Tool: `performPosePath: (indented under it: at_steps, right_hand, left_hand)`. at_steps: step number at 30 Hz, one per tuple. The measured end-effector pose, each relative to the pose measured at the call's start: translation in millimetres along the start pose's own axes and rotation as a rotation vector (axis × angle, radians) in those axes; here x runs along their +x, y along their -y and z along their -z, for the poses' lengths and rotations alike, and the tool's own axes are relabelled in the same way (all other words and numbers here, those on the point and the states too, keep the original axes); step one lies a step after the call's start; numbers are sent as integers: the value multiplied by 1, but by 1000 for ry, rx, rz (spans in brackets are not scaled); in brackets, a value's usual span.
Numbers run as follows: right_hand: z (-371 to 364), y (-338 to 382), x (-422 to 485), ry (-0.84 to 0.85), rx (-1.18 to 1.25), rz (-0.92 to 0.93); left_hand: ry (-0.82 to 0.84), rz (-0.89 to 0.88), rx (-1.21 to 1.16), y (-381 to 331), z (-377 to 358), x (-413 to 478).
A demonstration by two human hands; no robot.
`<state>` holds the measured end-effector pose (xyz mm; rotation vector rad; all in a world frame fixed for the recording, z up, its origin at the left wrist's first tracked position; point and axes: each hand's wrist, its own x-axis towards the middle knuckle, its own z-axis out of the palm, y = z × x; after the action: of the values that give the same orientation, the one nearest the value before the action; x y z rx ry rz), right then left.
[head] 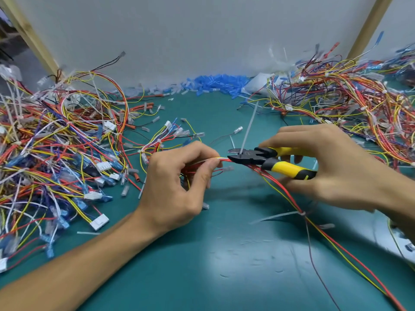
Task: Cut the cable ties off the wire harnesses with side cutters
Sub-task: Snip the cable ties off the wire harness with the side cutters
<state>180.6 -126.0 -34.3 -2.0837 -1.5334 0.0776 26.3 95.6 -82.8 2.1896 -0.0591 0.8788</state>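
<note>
On the smooth teal mat [224, 277], backed by a matte grey panel [202, 30], two tangled heaps of thin insulated wire are spread: left heap [56, 153] and right heap [348, 104], in red, yellow, blue and white, with white block connectors and clear sleeves mixed in. A drift of small blue and clear tubular sleeves [215, 84] is banked against the panel. The wire harness [280, 189], a slim bundle of red and yellow leads, is held mid-mat; its long axis runs from the left hand's pinch down to the lower-right edge. It is pinched between thumb and curled forefinger of the left hand [177, 185]. The right hand [332, 167] is wrapped around the side cutters [269, 160], fingers curled over glossy yellow-black grips. The cutters lie near horizontal with the black steel nose pointing left, jaws narrowly apart at the harness. A translucent white cable tie [248, 129], flat strap, stands up from the jaws, leaning right. A second tie [302, 213] is cinched lower on the harness.
</note>
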Motion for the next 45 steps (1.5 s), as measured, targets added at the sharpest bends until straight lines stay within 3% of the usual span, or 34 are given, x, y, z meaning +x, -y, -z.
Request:
performPosePath:
  at_steps: [30,34,39,45]
  right_hand:
    - [-11,7,0,-41,-24,19]
    - [-14,7,-1,-20,-1,-30]
    - [-14,9,-1,-46,56,-19]
    - [-12,10,3,-57,-1,25]
  left_hand:
    - [-147,-56,4,-6,-4,0]
    - [-74,-20,-62,-3,-1,-2]
    - [176,78,-229,0,0,1]
    - [208,117,-354,2,3,0]
